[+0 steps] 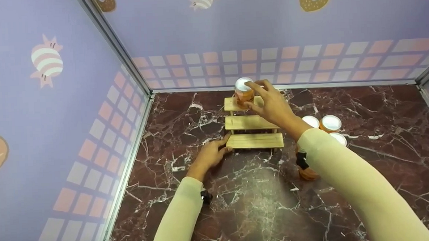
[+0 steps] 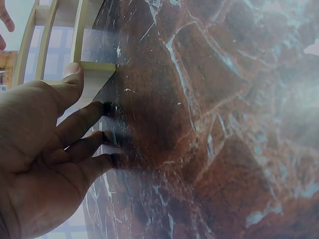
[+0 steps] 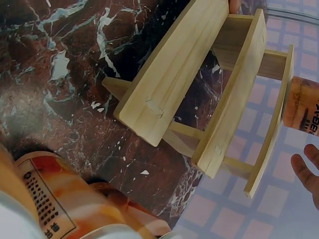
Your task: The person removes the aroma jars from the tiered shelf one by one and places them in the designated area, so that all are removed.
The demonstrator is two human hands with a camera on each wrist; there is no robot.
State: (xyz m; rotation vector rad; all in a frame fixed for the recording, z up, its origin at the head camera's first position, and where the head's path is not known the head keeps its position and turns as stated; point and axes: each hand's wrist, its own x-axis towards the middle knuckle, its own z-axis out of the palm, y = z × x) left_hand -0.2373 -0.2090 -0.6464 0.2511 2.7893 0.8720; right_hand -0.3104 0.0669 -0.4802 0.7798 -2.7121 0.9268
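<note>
A three-step wooden stand (image 1: 254,141) rests on the marbled table. On its top step stands an orange can (image 1: 244,98) with a white top, at the left end. My right hand (image 1: 273,103) is beside this can with fingers spread; in the right wrist view its fingertips (image 3: 301,169) are apart from the can (image 3: 301,104). My left hand (image 1: 209,156) is at the left end of the lowest step. In the left wrist view its thumb touches that step's end (image 2: 99,69), and the other visible fingertips reach down to the table.
Several more orange cans with white tops (image 1: 331,123) stand right of the stand, partly hidden under my right forearm. Another can (image 1: 308,174) shows below that forearm. Patterned walls (image 1: 210,33) enclose the table (image 1: 261,205) at the back and sides.
</note>
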